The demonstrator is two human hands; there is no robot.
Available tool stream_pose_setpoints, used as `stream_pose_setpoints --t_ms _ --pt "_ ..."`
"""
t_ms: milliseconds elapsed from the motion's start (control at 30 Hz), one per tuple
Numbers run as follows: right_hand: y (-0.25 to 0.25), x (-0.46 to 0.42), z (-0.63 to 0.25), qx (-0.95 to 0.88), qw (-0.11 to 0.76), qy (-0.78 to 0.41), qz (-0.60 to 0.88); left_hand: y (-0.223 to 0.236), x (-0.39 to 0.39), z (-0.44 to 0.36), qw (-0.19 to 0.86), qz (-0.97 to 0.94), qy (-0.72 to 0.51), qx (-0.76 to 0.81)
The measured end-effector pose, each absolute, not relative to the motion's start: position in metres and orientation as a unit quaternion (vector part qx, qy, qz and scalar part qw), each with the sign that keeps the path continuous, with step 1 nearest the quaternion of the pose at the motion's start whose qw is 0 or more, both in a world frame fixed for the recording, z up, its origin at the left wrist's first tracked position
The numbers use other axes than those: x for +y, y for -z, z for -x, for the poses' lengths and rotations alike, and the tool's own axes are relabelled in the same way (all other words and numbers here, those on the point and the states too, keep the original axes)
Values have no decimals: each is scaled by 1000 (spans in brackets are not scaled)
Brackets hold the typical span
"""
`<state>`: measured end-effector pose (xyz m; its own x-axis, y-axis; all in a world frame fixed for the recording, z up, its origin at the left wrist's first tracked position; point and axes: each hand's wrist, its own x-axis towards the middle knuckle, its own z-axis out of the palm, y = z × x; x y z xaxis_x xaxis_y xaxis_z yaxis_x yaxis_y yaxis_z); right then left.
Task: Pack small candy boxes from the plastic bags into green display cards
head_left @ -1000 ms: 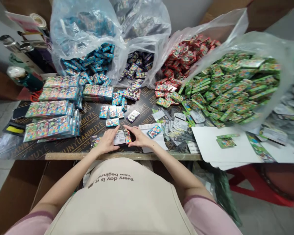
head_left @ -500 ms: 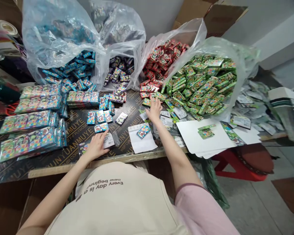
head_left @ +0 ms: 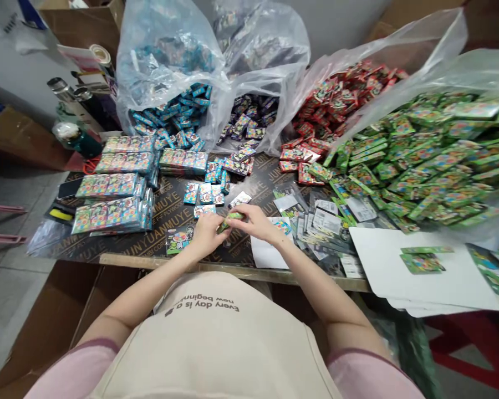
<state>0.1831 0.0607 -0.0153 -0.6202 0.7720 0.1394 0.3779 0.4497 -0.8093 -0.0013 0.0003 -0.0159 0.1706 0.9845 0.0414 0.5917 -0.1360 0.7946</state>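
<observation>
In front of my apron, my two hands meet above the table edge. My right hand (head_left: 254,223) pinches a small green printed box (head_left: 234,216). Curled against the box's near end is my left hand (head_left: 209,235), its fingers closed on it; some fingertips are hidden. Under and beside my left hand lies a printed green-and-black card pack (head_left: 177,242). Just beyond are several small blue boxes (head_left: 205,194) and a pale-faced box (head_left: 240,199). A blue box (head_left: 283,226) on a white sheet (head_left: 270,252) is partly covered by my right wrist.
Stacked wrapped multipacks (head_left: 108,217) stand at the left. Behind are plastic bags of blue boxes (head_left: 187,111), purple boxes (head_left: 247,119), red boxes (head_left: 345,100) and green boxes (head_left: 419,149). Flat clear packs (head_left: 320,221) and white boards (head_left: 378,260) lie at the right.
My right hand has come back from the red and green boxes with a green box. My left hand has lifted from the blue box and card pack to meet it. The view has shifted left.
</observation>
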Motion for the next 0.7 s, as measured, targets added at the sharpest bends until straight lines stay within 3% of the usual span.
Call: stream_pose_setpoints --t_ms 133,267,333,500,600,700 --pt "21 47 -178 -829 315 -326 327 23 1 3 595 -437 -390 551" --pt "33 36 -177 -872 286 -244 313 31 -4 12 664 -398 -366 516" --pt "40 33 -180 -872 279 -211 343 35 -8 22 604 -488 -340 530" --pt "69 31 -196 -865 239 -171 406 53 -18 59 273 -766 -129 567" --pt "85 25 -197 -869 214 -197 400 67 -22 69 205 -805 -46 556" --pt "95 21 -193 -873 191 -271 358 78 -24 69 204 -813 -65 541"
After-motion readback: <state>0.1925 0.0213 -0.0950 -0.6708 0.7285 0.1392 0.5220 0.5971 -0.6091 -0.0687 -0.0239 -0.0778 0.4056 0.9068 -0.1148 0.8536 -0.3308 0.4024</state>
